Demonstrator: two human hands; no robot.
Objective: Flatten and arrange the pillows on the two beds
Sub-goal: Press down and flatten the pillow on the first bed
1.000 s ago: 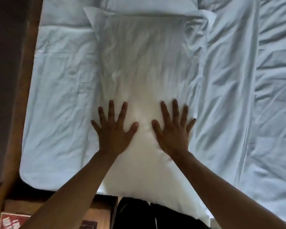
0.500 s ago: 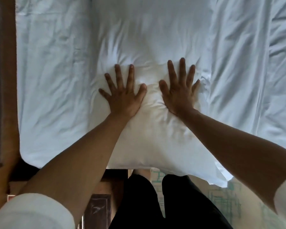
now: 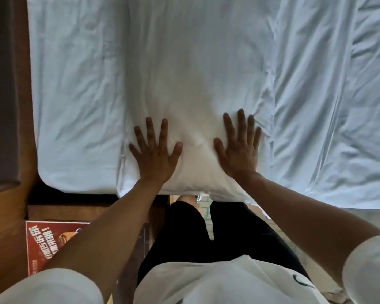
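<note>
both hands lay flat on one white pillow (image 3: pixel 195 88), palms down, fingers spread wide, gripping nothing, just pressing. left hand (image 3: pixel 154 154) sat nr the pillow's left side, w/ its little finger close to the left seam; right hand (image 3: pixel 239 150) sat nr the right side, fingertips just short of the creased right edge. thumbs pointed toward each other w/ a puffed ridge of fabric between them.

pillow ran lengthwise away from the person, its near end overhanging the near edge of the bed (image 3: pixel 75 106) a little, btwn the two forearms. its far end ran out of frame at the top. cover was plain white, soft creases fanning out from under the palms, smoother toward the far part. the fill bulged around the heels of the hands and the near end looked plump, not fully flat. a loose flap of case showed at the near left corner.

sheet under it was pale white-blue, wrinkled, w/ the rounded near-left corner of the mattress visible. a 2nd stretch of rumpled bedding (image 3: pixel 338 106) lay to the right, touching the pillow's right edge.

wooden frame (image 3: pixel 7 216) ran along the bed's left edge; a red printed box (image 3: pixel 44 242) sat below the near-left corner. black trousers (image 3: pixel 184 238) and a white shirt (image 3: pixel 228 281) showed at the bottom.
</note>
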